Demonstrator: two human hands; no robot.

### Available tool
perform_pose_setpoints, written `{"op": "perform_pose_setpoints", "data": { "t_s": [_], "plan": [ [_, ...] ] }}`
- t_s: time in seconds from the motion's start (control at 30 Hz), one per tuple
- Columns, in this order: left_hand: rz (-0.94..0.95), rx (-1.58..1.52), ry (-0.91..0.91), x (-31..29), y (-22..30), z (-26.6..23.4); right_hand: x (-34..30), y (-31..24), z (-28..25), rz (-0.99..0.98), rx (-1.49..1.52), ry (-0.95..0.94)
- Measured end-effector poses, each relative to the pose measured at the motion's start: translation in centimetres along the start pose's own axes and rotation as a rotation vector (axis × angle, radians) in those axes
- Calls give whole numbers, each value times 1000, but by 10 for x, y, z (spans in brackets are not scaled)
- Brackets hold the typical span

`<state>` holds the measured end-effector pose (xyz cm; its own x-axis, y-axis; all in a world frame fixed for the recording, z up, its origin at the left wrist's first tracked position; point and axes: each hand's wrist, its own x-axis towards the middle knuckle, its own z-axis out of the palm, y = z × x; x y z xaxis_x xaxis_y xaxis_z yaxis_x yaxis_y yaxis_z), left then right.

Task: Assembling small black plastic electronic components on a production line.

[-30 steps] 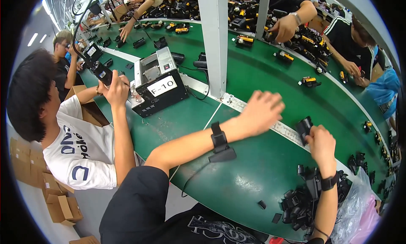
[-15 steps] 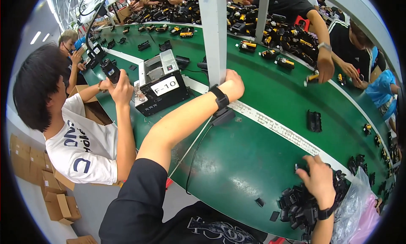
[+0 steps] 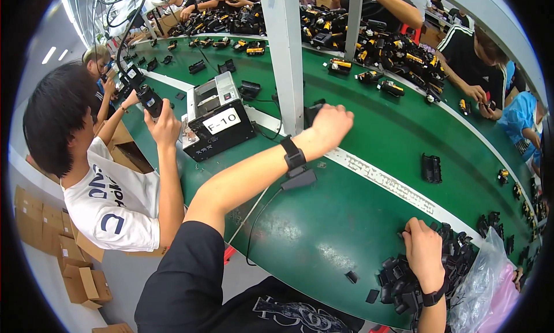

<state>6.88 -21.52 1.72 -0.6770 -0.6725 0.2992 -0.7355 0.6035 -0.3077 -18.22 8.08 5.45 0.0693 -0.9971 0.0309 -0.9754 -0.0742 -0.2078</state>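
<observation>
My left hand (image 3: 333, 127) reaches over the green table past the white metal post, its fingers curled on a black plastic housing (image 3: 313, 111) that shows partly beside the post. A dark band circles that wrist. On the near right, my right hand (image 3: 424, 249) rests at a heap of small black plastic parts (image 3: 398, 275), fingers bent downward and closed. What it grips, if anything, is hidden behind the fingers. Two small flat black pieces (image 3: 351, 277) lie left of the heap.
A boxy black-and-silver machine (image 3: 219, 119) stands left of the post (image 3: 284, 56). A co-worker (image 3: 109, 183) beside it holds a black device. A lone black housing (image 3: 431, 168) lies on the green belt (image 3: 375, 125). Clear plastic bag (image 3: 479, 281) at right; yellow-and-black parts (image 3: 398, 56) piled beyond.
My left hand has moved right, and the black housing now shows on the post's right side. My right hand's spread fingers have curled down. The far co-worker's arm has withdrawn from the belt.
</observation>
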Motion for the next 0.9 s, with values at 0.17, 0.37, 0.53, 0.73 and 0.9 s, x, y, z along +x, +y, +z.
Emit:
{"op": "perform_pose_setpoints", "data": {
  "t_s": [0.17, 0.37, 0.53, 0.73, 0.9],
  "plan": [
    [150, -326, 41, -19, 58, -50, 9, -14, -7, 10, 64, -35],
    [285, -724, 1, -30, 101, -60, 11, -13, -12, -161, 0, -191],
    [215, -740, 169, -34, 70, -70, 29, -16, 4, -187, 80, -128],
    [198, -763, -132, -52, 12, -69, 22, -6, 8, -71, -34, -99],
    [482, -808, 24, -59, 25, -53, 22, -6, 5, -109, -38, -91]
  ]
}}
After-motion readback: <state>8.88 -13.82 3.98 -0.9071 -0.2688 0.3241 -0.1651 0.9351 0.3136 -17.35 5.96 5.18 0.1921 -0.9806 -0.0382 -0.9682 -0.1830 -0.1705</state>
